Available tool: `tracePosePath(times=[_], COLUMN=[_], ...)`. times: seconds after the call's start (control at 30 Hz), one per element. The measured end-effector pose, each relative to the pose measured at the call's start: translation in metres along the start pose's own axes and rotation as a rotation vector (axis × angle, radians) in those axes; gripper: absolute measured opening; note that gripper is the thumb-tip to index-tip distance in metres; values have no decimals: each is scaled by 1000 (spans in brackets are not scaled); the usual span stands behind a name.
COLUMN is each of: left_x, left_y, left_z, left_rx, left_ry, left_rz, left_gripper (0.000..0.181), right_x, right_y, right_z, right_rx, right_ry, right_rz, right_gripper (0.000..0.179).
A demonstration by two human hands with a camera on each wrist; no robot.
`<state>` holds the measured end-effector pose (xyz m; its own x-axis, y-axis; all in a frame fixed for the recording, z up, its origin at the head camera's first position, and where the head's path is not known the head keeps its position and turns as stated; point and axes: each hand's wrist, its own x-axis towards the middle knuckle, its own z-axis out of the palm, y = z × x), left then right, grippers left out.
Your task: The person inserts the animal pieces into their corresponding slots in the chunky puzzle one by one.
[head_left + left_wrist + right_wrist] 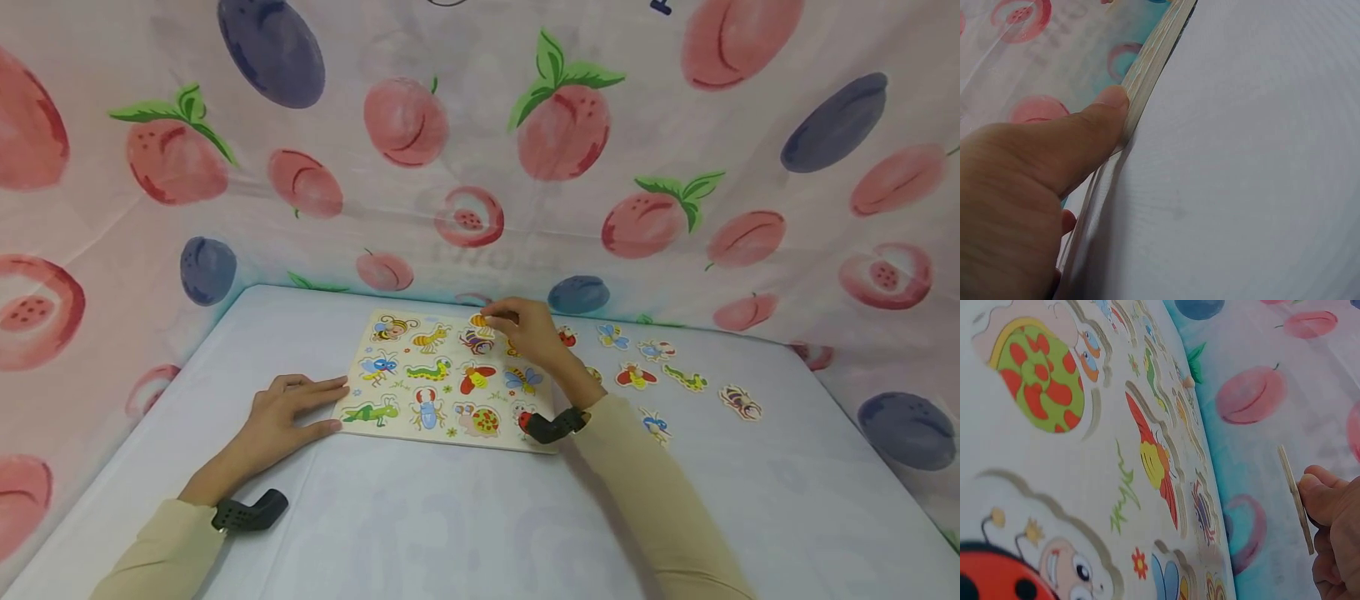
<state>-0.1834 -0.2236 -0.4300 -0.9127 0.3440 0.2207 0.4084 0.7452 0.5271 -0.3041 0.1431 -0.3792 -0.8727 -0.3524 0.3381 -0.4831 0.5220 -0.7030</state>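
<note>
A wooden insect puzzle board [401, 429] lies on the white-covered table, with printed insects in its shaped recesses. My right hand [528, 329] pinches a small yellow-orange insect puzzle piece [477, 322] over the board's back part, just above the purple beetle picture [476, 342]. In the right wrist view the thin piece [1297, 503] is edge-on between thumb and fingers, apart from the board. My left hand [281, 421] rests at the board's front left corner, fingers extended. Its thumb [1094, 134] presses against the wooden edge in the left wrist view.
Several loose insect pieces are spread right of the board, among them a purple beetle piece [740, 402], a caterpillar piece [685, 379] and a blue mosquito piece [655, 425]. My right forearm partly covers another. A fruit-print cloth [525, 225] hangs behind the table.
</note>
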Motion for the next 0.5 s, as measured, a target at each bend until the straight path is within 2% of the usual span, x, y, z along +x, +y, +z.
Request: tracePosePath(times=[0.17, 0.37, 0.5], left_x=[0, 0, 0], left_y=[0, -1, 0], left_z=[1, 0, 0], left_rx=[6, 2, -9], left_ry=[5, 9, 2], left_rz=[8, 6, -3], left_gripper=[53, 53, 53], right_x=[5, 10, 12], right_y=[-5, -11, -14], right_z=[8, 21, 28], right_rx=[27, 43, 51], right_ry=[-20, -41, -58], right_rz=[0, -57, -60], right_gripper=[17, 15, 15])
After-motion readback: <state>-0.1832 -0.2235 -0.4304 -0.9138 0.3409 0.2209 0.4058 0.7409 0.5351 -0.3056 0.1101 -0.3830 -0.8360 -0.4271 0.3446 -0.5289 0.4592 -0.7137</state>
